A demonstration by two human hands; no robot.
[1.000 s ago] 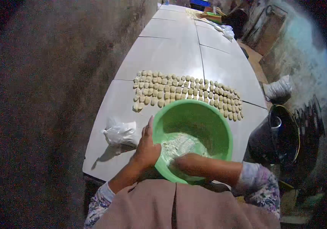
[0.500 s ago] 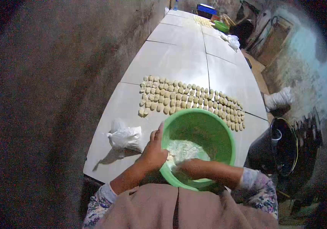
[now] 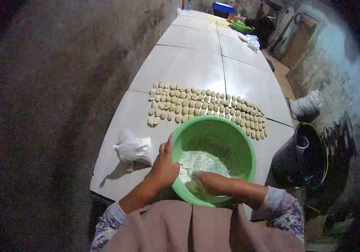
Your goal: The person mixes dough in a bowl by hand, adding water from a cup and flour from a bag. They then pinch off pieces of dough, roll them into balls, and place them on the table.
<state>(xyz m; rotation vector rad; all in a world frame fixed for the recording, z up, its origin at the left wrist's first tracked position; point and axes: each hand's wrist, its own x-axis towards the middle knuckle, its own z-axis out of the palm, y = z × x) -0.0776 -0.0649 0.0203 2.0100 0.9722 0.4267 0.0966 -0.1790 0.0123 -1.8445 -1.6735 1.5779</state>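
A large green basin [image 3: 253, 157] stands at the near end of the table, with white flour [image 3: 203, 161] in its bottom. My left hand [image 3: 164, 168] grips the basin's left rim, thumb at the edge and fingers along the outer wall. Inside the basin, my right hand [image 3: 207, 182] reaches down into the flour; its fingers are blurred and partly hidden, so their grip does not show. Left of my left hand lies a plastic bag of white powder [image 3: 134, 148]. Beyond the basin, small oval dough pieces [image 3: 205, 103] lie in several rows.
The long white-tiled table [image 3: 184, 63] runs away from me beside a bare wall [image 3: 83, 84]. On the floor at right stand a black bucket [image 3: 287, 161] and a white sack [image 3: 307, 104]. At the far end are another green basin [image 3: 241, 27] and a blue box [image 3: 223, 8].
My right hand has shifted slightly within the flour, and its fingertips have come up a little. My left hand stays at the rim. The whole view has moved slightly.
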